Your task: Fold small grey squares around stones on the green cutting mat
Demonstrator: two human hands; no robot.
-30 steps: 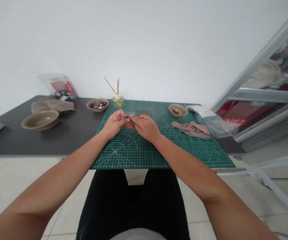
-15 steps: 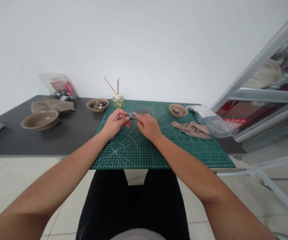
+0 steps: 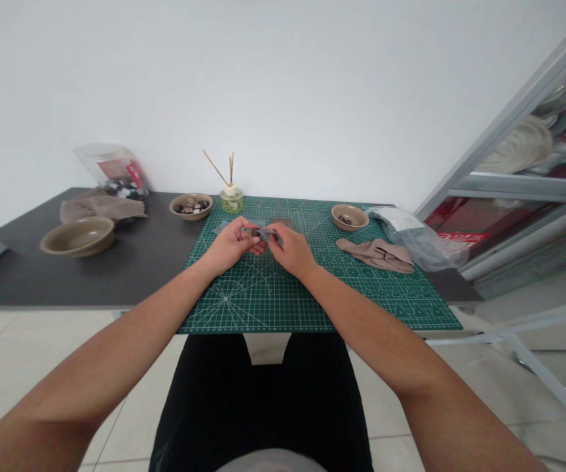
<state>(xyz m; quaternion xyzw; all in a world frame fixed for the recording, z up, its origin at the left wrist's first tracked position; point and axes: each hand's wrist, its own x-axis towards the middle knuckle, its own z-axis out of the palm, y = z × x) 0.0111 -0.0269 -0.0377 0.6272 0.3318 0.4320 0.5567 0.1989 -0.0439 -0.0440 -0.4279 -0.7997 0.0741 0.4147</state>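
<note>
Over the green cutting mat point(image 3: 307, 308) my two hands meet, fingertips almost touching. My left hand point(image 3: 234, 246) is closed in a pinch on a small dark piece point(image 3: 253, 233), which looks like a pebble. A small grey sheet point(image 3: 266, 233), bent and rumpled, is pinched in my right hand point(image 3: 290, 248) against that piece. Fingers hide most of both, so their full shape does not show. Just beyond my left hand a pale bluish-grey sheet point(image 3: 221, 227) lies on the mat. Behind my right hand lies a flat brownish piece point(image 3: 282, 221).
A bowl of stones point(image 3: 191, 215) and a reed diffuser point(image 3: 232, 198) stand at the back. A smaller bowl point(image 3: 350, 225), a brown cloth point(image 3: 378, 254) and a plastic bag point(image 3: 420, 239) lie right. Left are a large bowl point(image 3: 77, 244), another cloth point(image 3: 101, 206) and a clear container point(image 3: 116, 170).
The grey sheet was flat between my hands and is now bent in my right fingers. My left hand has shifted slightly right, and a dark piece shows in its fingertips.
</note>
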